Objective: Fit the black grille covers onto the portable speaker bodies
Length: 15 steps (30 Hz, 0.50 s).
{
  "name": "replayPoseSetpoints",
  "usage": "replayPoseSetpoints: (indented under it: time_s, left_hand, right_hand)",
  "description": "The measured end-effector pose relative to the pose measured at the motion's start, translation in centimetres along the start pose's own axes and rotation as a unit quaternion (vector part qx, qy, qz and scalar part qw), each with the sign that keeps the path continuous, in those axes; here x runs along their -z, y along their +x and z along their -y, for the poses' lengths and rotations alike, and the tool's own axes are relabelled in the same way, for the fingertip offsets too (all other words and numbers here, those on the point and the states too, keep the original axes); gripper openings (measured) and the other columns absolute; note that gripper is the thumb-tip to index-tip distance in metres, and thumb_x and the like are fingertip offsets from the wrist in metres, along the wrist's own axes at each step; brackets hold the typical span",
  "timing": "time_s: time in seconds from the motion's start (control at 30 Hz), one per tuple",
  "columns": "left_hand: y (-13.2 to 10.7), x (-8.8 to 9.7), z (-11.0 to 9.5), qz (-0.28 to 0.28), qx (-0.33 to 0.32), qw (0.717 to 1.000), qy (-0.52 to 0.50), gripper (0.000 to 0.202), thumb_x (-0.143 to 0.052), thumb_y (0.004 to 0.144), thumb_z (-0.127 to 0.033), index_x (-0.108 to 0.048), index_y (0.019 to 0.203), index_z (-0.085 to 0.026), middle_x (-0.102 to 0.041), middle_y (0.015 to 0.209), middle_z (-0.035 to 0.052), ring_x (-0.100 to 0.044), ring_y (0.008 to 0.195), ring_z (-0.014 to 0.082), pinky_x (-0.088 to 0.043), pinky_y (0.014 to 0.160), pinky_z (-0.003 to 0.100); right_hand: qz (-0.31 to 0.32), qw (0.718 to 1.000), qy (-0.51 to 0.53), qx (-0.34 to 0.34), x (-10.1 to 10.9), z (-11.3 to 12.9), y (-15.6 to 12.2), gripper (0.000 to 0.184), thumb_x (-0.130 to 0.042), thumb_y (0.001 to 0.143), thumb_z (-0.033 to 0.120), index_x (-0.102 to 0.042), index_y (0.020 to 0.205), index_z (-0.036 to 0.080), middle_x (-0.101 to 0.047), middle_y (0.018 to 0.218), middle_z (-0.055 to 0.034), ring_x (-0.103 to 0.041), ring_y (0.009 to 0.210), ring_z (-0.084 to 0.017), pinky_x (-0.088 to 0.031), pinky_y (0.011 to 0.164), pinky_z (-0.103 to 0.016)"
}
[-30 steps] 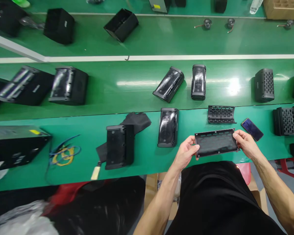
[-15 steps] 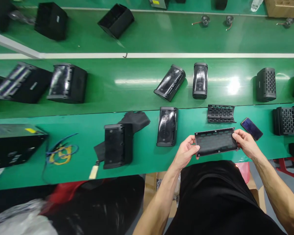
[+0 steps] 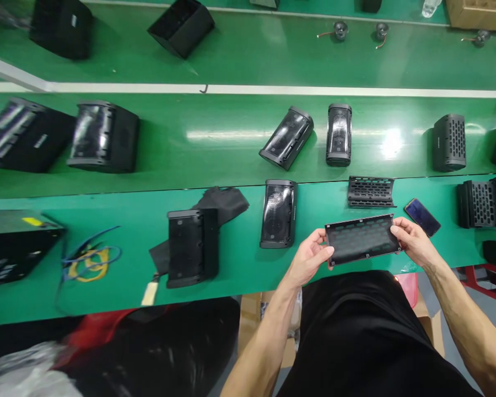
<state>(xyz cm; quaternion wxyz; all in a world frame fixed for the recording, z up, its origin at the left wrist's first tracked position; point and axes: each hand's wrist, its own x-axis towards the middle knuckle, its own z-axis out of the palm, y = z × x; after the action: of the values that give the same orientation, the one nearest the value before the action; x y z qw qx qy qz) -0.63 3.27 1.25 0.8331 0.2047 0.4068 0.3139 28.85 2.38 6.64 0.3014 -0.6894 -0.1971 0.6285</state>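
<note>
Black panel [image 3: 361, 240] is held above the front edge of the green bench [image 3: 240, 253], just in front of the wearer's lap. Left hand [image 3: 310, 255] pinches its left end, thumb on the near face; right hand [image 3: 413, 238] pinches the right end. Both closed only to panel thickness. Fingers behind the panel mostly hidden, so can't tell how far they wrap. Faint slot rows show in the panel face; can't make out whether film or mesh covers them. Slotted grille [image 3: 371, 192] lies just behind, phone [image 3: 422, 216] near right hand, partly covered by it. Metal-topped box [image 3: 19, 248] cut off at left edge, its markings unreadable.
</note>
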Motion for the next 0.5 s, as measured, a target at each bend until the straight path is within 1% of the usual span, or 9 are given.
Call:
replayPoseSetpoints:
  time_s: [0.1, 0.17, 0.23, 0.27, 0.33, 0.4, 0.43, 0.5]
  left_hand:
    - [-0.2, 0.1, 0.1, -0.003, 0.005, 1.000, -0.017, 0.051, -0.094, 0.078, -0.048, -0.062, 0.106, -0.019, -0.063, 0.094, -0.0007, -0.060, 0.058, 0.0087, -0.056, 0.047, 0.023]
    - [-0.1, 0.6, 0.1, 0.010, 0.012, 0.998, -0.055, 0.051, -0.095, 0.078, -0.047, -0.063, 0.105, -0.019, -0.064, 0.091, -0.0010, -0.060, 0.057, 0.0090, -0.055, 0.047, 0.023]
    - [0.5, 1.2, 0.1, 0.044, 0.034, 0.991, -0.121, 0.053, -0.091, 0.080, -0.058, -0.066, 0.104, -0.019, -0.066, 0.085, -0.0006, -0.061, 0.056, 0.0120, -0.055, 0.047, 0.025]
    - [1.0, 1.4, 0.1, 0.063, 0.054, 0.984, -0.159, 0.056, -0.086, 0.082, -0.067, -0.067, 0.103, -0.018, -0.068, 0.084, 0.0009, -0.064, 0.058, 0.0143, -0.056, 0.050, 0.027]
    - [2.4, 1.7, 0.1, 0.097, 0.104, 0.964, -0.223, 0.067, -0.070, 0.088, -0.081, -0.071, 0.104, -0.015, -0.075, 0.088, 0.0071, -0.072, 0.070, 0.0193, -0.060, 0.062, 0.030]
    - [3.9, 1.5, 0.2, 0.137, 0.153, 0.943, -0.263, 0.072, -0.059, 0.095, -0.082, -0.074, 0.111, -0.013, -0.080, 0.100, 0.0126, -0.076, 0.083, 0.0224, -0.060, 0.075, 0.031]
    - [4.6, 1.3, 0.3, 0.171, 0.179, 0.930, -0.273, 0.073, -0.056, 0.097, -0.081, -0.074, 0.117, -0.013, -0.081, 0.105, 0.0141, -0.077, 0.086, 0.0239, -0.060, 0.079, 0.033]
    - [5.4, 1.0, 0.6, 0.257, 0.228, 0.896, -0.283, 0.078, -0.052, 0.098, -0.081, -0.073, 0.128, -0.012, -0.082, 0.109, 0.0166, -0.079, 0.085, 0.0288, -0.060, 0.079, 0.040]
  right_hand:
    - [0.003, 1.000, 0.018, -0.003, -0.4, 0.0, 0.2, 0.056, -0.095, 0.067, 0.068, -0.065, 0.084, 0.023, -0.056, 0.059, 0.0057, -0.046, 0.044, -0.010, -0.042, 0.040, -0.024]
    - [0.012, 1.000, 0.027, -0.005, -0.4, 0.0, 0.5, 0.056, -0.096, 0.066, 0.067, -0.066, 0.083, 0.023, -0.054, 0.058, 0.0058, -0.045, 0.043, -0.009, -0.042, 0.039, -0.023]
    - [0.039, 0.999, 0.026, -0.010, -0.2, 0.2, 1.1, 0.056, -0.096, 0.067, 0.067, -0.065, 0.082, 0.022, -0.053, 0.057, 0.0062, -0.043, 0.042, -0.009, -0.041, 0.039, -0.023]
    - [0.059, 0.998, 0.020, -0.015, -0.1, 0.3, 1.5, 0.056, -0.096, 0.068, 0.067, -0.065, 0.082, 0.022, -0.052, 0.056, 0.0065, -0.042, 0.041, -0.008, -0.041, 0.039, -0.023]
    - [0.104, 0.994, -0.004, -0.028, -0.2, 0.9, 2.4, 0.057, -0.095, 0.068, 0.068, -0.065, 0.083, 0.022, -0.052, 0.056, 0.0065, -0.042, 0.041, -0.008, -0.041, 0.039, -0.022]
    - [0.151, 0.987, -0.038, -0.044, -0.6, 1.8, 3.6, 0.059, -0.096, 0.067, 0.069, -0.065, 0.085, 0.021, -0.056, 0.058, 0.0060, -0.044, 0.043, -0.008, -0.041, 0.040, -0.022]
    - [0.173, 0.982, -0.057, -0.049, -1.0, 2.3, 4.3, 0.060, -0.096, 0.067, 0.069, -0.065, 0.086, 0.021, -0.058, 0.060, 0.0055, -0.046, 0.045, -0.009, -0.042, 0.041, -0.022]
    - [0.216, 0.969, -0.106, -0.051, -1.9, 3.6, 6.0, 0.061, -0.095, 0.067, 0.070, -0.065, 0.085, 0.021, -0.061, 0.064, 0.0045, -0.049, 0.048, -0.009, -0.043, 0.044, -0.022]
